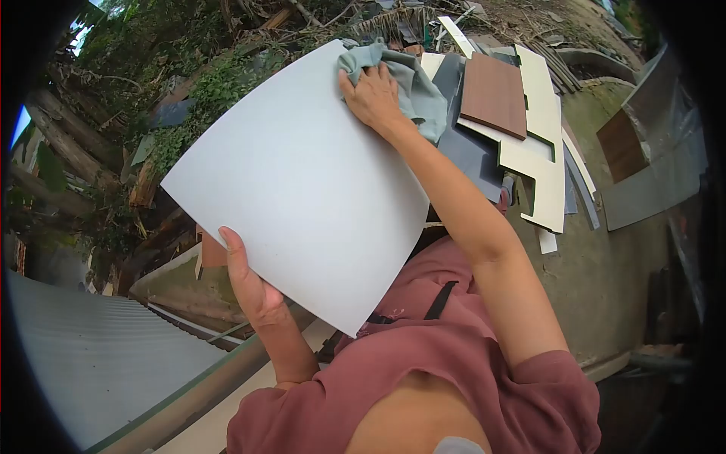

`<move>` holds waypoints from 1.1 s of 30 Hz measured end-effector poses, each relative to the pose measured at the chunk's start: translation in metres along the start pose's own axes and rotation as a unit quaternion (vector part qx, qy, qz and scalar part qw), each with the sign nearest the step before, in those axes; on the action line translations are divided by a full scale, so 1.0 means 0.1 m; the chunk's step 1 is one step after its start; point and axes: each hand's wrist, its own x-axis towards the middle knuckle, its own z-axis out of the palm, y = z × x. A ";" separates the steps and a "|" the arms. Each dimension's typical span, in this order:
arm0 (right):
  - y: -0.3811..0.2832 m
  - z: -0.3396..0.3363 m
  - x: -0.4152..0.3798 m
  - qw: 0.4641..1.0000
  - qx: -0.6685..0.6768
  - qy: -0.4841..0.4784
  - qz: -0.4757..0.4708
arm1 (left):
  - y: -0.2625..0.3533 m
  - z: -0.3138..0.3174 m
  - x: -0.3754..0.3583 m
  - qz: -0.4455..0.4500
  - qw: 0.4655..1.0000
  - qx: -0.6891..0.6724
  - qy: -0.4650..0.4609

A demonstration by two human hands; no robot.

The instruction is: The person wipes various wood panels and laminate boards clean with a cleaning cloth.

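A white rectangular panel (302, 181) is held up at a tilt in front of me. My left hand (255, 284) grips its lower left edge, with the thumb on the front face and the other fingers hidden behind. At the panel's top right corner, my right hand (373, 98) presses a grey-green cloth (416, 91) against the surface. The cloth bunches around my fingers and hangs down over the right edge.
Cut boards lie piled to the right: a brown wood-grain board (493, 94), a cream board with notches (543, 151) and a dark grey sheet (470, 159). Plants and logs (76, 136) stand at the left, above a corrugated metal sheet (98, 356).
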 end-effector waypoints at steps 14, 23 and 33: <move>-0.15 0.07 -1.45 0.670 0.693 -0.060 0.260 | -0.13 0.22 0.55 0.191 0.975 0.049 0.098; 1.35 -1.33 -2.06 0.695 0.622 0.269 0.242 | -0.56 0.21 1.48 0.197 0.979 0.058 0.017; 1.81 -1.08 -2.61 0.739 0.560 0.208 0.311 | -1.38 0.00 2.21 0.089 0.996 0.006 -0.029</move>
